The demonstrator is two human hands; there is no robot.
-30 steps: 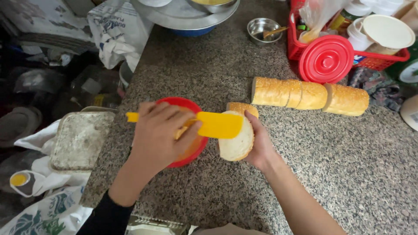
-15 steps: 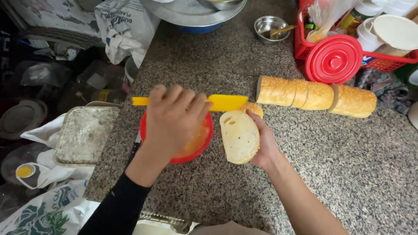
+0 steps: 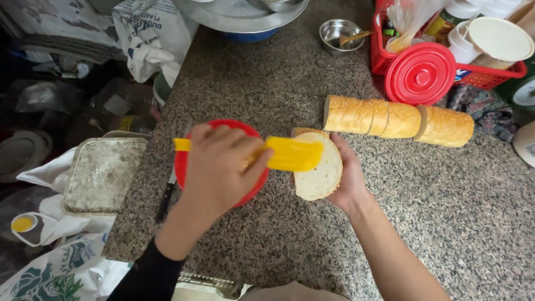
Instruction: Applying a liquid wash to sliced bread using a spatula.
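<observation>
Gripping yellow spatula (image 3: 290,154); right hand (image 3: 348,173) cupping bread slice (image 3: 319,170).

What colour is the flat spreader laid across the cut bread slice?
Yellow, blade and handle alike: the flat plastic spreader shows best in the head view.

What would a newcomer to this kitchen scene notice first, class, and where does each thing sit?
At the centre, the left hand holds a flat yellow plastic spatula across a round white bread slice cupped in the right hand, over a round red plastic bowl. Behind them a sliced sesame-crusted bread loaf lies on the speckled granite counter, beside a round red plastic lid.
</observation>
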